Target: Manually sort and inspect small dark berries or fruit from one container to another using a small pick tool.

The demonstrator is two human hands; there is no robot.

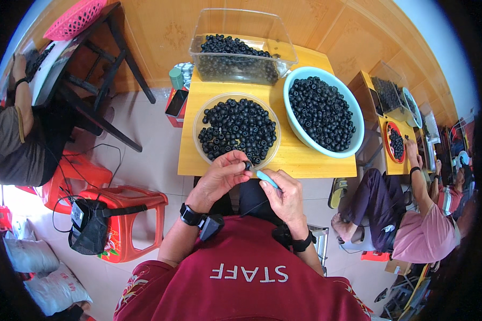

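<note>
In our left hand (224,177) we hold one small black ring-shaped piece (247,165), pinched between the thumb and the forefinger, just above the near edge of the round clear tray (196,122). Our right hand (287,197) has its fingers closed around a tool with a light-blue handle (268,179), which points toward this piece; if its tip touches the piece, we cannot tell. Many similar black pieces (238,125) lie in the tray, which stands on the yellow table (321,169) directly before us. To the right of the tray there is a light-blue basin (309,143), heaped with such pieces, and behind the tray a clear rectangular box (243,19) contains more of them.
</note>
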